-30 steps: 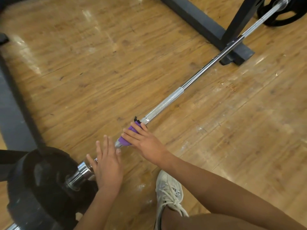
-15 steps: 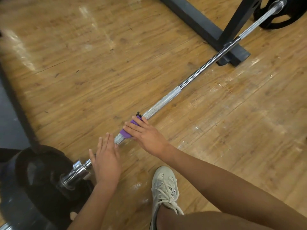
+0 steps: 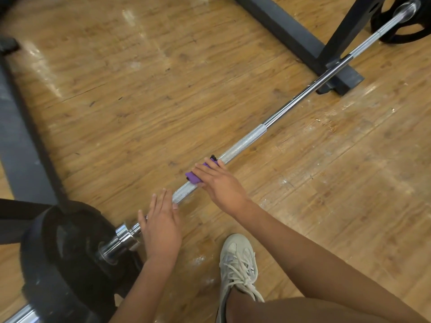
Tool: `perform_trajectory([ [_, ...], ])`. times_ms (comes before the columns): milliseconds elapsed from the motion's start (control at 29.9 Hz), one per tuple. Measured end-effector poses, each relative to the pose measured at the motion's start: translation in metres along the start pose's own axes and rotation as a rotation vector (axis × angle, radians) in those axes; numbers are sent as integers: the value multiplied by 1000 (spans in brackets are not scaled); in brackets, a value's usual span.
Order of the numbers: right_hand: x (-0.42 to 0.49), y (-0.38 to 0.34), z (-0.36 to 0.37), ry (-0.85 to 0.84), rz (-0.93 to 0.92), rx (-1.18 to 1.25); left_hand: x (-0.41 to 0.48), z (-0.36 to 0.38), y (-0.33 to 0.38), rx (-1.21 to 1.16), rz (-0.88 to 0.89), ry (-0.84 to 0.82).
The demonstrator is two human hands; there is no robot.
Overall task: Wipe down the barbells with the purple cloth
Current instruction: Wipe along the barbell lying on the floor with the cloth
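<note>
Wiping hand: my right hand point(image 3: 221, 185) lies over the purple cloth point(image 3: 193, 177), fingers straight and close together, pressing it onto the bar; I cannot see the thumb.
Cloth: folded over the knurled part of the barbell point(image 3: 245, 142), just toward 7 o'clock from the middle of my view, with its 10 o'clock edge sticking out past my fingertips.
Steadying hand: my left hand point(image 3: 161, 224) rests flat on the bar at 7 o'clock, fingers straight and together, near the cloth but apart from it.
Barbell: runs slantwise from 8 o'clock up to 1 o'clock, low over the wooden floor point(image 3: 140, 101).
Near end: a black weight plate point(image 3: 58, 252) sits at 8 o'clock, just beside my left hand.
Far end: a second plate point(image 3: 401, 26) at 1 o'clock, beyond the dark rack base point(image 3: 291, 36) that the bar crosses.
Foot: a pale laced shoe point(image 3: 238, 264) stands at 6 o'clock, on my side of the bar.
</note>
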State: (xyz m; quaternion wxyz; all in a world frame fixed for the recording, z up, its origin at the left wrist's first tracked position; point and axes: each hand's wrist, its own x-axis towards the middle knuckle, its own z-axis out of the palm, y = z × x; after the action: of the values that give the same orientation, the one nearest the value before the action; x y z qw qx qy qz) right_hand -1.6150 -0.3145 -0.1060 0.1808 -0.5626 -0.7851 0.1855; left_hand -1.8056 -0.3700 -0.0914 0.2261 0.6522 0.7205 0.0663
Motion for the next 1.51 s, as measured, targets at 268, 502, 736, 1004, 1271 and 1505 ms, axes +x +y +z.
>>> perform_trajectory([
  [268, -19, -6, 1, 4, -58, -88, -13, 3, 2, 33, 33, -8],
  [502, -29, -13, 6, 38, 120, 2, -29, 14, -3, 103, 108, 17],
  [736, -36, 3, -5, -28, 101, -34, -37, 21, -8, 106, 152, 17],
  [1004, -44, -8, -3, -10, -30, -62, -45, 18, -6, 75, 146, -44],
  [1271, -52, -20, 0, -47, 79, -22, -56, 11, 5, 54, 105, -98],
  [1505, -63, -13, -3, 3, 230, 6, -63, 13, 16, 59, 37, -79],
])
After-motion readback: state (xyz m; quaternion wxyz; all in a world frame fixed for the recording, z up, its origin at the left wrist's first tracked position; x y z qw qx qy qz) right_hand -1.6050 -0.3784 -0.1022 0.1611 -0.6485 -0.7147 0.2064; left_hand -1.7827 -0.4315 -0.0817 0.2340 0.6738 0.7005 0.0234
